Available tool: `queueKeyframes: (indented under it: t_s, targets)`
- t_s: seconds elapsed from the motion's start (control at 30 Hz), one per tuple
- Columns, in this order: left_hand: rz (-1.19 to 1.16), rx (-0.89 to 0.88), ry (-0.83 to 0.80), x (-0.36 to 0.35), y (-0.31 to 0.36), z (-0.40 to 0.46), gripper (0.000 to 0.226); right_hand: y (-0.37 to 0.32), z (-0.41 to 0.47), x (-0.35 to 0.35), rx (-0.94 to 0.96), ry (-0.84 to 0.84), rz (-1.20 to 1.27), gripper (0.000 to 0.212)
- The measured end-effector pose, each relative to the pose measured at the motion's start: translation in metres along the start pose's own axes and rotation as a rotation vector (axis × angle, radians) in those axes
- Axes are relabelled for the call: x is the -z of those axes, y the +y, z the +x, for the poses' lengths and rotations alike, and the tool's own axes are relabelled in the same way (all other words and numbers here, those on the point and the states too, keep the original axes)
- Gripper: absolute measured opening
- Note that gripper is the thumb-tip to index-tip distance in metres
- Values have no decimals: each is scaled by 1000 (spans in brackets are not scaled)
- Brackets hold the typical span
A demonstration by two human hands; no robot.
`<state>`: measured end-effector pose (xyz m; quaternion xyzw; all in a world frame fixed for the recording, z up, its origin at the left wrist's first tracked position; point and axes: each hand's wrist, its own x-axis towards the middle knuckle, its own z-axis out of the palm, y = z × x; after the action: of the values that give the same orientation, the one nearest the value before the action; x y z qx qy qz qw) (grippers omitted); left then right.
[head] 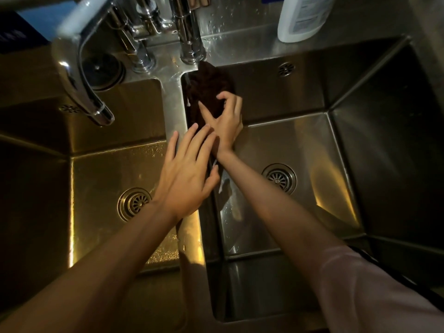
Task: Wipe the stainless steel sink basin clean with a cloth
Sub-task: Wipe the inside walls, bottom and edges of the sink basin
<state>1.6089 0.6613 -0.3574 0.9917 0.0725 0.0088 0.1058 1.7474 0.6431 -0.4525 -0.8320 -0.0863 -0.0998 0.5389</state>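
Note:
A dark brown cloth (207, 86) lies against the far left wall of the right stainless steel basin (300, 145), up to the rim by the taps. My right hand (224, 121) presses on the cloth with its fingers curled over the lower edge. My left hand (186, 175) rests flat on the divider (174, 111) between the two basins, fingers straight and spread, holding nothing. The right basin's round drain (278, 178) sits just right of my right forearm.
The left basin (108, 164) has its own drain (134, 203) and water drops on its floor. A curved chrome faucet (81, 87) hangs over the left basin, with more taps (192, 39) behind the divider. A white bottle (302, 16) stands on the back ledge.

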Motion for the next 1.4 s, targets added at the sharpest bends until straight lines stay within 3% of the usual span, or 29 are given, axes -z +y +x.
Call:
queueKeyframes:
  t_s: [0.3, 0.57, 0.77, 0.87, 1.07, 1.27, 1.4]
  targets:
    - [-10, -20, 6, -3, -4, 0, 60, 93, -25, -29, -214, -305, -317, 33]
    - [-2, -18, -31, 0, -3, 1, 58, 71, -16, -16, -252, -221, -254, 34]
    - [11, -18, -42, 3, -1, 1, 56, 7, 20, 28, 23, 12, -8, 34]
    - [27, -23, -52, 5, 1, 1, 55, -3, 39, 46, 55, 89, 18, 34]
    - [84, -54, -90, 9, 3, 2, 53, 42, 41, 44, -45, 4, -130, 37]
    - [108, -98, -88, 6, 1, 3, 52, 102, 26, 24, -295, -189, -301, 37]
    - [109, -108, -84, 3, -1, 3, 52, 112, 22, 20, -346, -197, -303, 36]
